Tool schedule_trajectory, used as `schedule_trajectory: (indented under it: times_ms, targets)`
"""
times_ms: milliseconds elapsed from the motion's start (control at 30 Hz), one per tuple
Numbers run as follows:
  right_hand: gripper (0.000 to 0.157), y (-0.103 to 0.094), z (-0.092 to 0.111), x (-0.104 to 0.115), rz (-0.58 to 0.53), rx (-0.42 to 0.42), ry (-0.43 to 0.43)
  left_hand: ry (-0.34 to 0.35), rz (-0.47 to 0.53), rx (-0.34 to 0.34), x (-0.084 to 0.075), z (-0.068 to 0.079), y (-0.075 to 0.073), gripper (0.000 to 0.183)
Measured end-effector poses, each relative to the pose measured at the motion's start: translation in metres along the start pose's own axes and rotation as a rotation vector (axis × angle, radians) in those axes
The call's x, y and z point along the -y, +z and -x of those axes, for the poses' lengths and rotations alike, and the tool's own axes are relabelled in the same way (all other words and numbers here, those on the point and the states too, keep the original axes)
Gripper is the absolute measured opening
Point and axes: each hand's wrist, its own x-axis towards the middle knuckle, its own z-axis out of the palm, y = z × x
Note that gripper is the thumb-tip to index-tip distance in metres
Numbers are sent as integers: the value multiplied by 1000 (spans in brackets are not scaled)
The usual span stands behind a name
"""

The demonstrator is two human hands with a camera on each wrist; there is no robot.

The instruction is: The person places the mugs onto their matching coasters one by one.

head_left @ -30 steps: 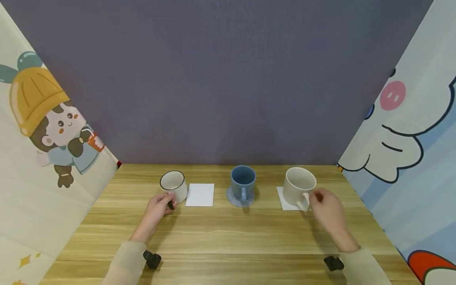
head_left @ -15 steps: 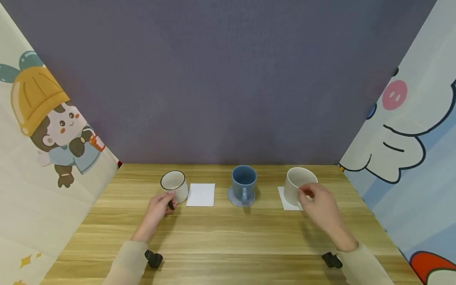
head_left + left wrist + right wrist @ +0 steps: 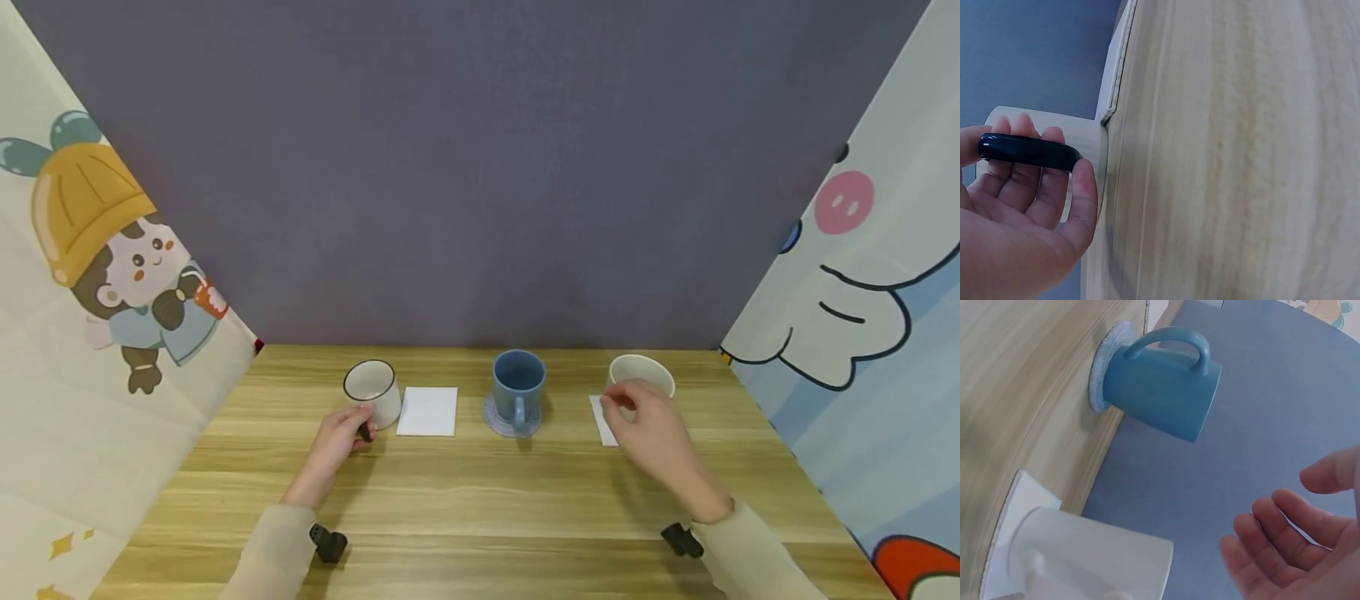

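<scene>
At the left of the table, a white mug with a dark rim (image 3: 386,408) stands on the wood, left of a square white coaster (image 3: 427,412). My left hand (image 3: 337,437) grips its black handle (image 3: 1029,150), fingers curled behind and thumb against the end. My right hand (image 3: 648,429) hovers in front of the cream mug (image 3: 1097,556), fingers loosely bent and holding nothing. That mug sits on a white coaster (image 3: 603,423), and in the head view the hand covers much of it. Between them a blue mug (image 3: 517,387) rests on a round grey-blue coaster (image 3: 495,421), its handle facing me.
A dark grey-blue panel (image 3: 480,183) rises behind the wooden table (image 3: 465,508). Printed cartoon sheets close in the left side (image 3: 112,350) and the right side (image 3: 855,333). Black wrist cameras sit on both sleeves.
My right hand has left the cream mug's handle and moved leftward across the front of that mug. My left hand keeps its hold on the black handle. The head view has shifted slightly.
</scene>
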Motion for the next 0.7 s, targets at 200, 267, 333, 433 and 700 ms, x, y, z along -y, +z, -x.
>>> schedule_trajectory:
  times_ms: [200, 267, 333, 433, 700]
  targets:
    - [11, 5, -6, 8, 2, 14, -44, 2, -6, 1, 1, -1, 0, 45]
    - [11, 6, -8, 11, 8, 30, -44, 2, -8, 2, 1, -1, 0, 45]
    - [12, 8, -10, 14, 15, 38, -50, 1, -9, -1, 1, -1, 1, 45]
    - [12, 11, -14, 18, 8, 30, -67, 5, -9, -4, 1, -1, 1, 45]
    - [11, 23, -24, 30, -45, 26, -105, 6, -10, -11, 1, -1, 3, 45]
